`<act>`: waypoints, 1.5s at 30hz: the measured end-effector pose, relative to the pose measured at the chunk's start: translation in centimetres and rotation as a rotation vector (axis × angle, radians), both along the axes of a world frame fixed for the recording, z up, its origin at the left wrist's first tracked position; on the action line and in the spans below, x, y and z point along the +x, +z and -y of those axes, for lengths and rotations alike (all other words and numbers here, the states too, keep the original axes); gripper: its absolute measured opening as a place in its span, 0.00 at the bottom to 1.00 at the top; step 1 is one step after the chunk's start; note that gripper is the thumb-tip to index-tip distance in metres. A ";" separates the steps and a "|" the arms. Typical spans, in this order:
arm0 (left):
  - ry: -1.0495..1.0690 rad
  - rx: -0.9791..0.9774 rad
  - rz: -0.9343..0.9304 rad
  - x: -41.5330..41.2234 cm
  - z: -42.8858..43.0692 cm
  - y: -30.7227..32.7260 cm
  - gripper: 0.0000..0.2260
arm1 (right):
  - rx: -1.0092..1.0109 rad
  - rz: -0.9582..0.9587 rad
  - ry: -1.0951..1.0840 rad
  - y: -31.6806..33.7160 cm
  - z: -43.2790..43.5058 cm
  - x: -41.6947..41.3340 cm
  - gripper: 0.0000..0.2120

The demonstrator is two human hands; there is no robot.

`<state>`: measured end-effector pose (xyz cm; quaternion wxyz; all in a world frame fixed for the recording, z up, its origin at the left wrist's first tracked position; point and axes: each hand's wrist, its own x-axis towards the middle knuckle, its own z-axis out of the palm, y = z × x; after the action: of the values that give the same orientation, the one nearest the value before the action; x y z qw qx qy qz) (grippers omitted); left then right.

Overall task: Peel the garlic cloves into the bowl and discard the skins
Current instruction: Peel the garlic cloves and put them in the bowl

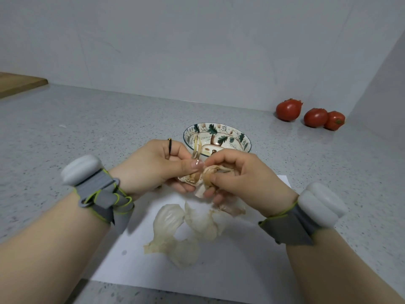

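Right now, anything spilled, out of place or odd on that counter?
Nothing damaged or spilled. Loose garlic skins lie heaped on the white paper, not yet discarded. One small pale scrap sits off the paper on the counter at far left; too small to identify.

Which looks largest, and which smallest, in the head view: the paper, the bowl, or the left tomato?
1. paper
2. bowl
3. left tomato
The paper lies nearest the camera, which enlarges it.

Grey wrist straps, white pods
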<state>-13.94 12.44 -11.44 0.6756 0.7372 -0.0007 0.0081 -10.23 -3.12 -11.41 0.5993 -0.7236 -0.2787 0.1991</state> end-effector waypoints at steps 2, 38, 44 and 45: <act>-0.009 -0.030 -0.005 0.1 0.0 -0.1 0.04 | 0.008 -0.015 0.003 0.1 0.2 0.1 0.11; 0.056 0.638 0.240 0.2 -0.3 -0.6 0.18 | 0.304 -0.025 -0.143 0.9 1.3 1.0 0.11; 0.215 0.361 0.454 -0.3 0.3 -0.2 0.08 | 0.263 -0.034 -0.089 0.8 0.9 0.5 0.10; 0.210 0.328 0.501 -0.4 0.3 -0.2 0.07 | 0.254 -0.039 -0.072 0.8 0.8 0.4 0.10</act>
<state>-14.31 12.11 -11.60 0.5219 0.8075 -0.0923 0.2590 -9.84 -3.87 -10.64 0.6983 -0.6473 -0.2638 0.1544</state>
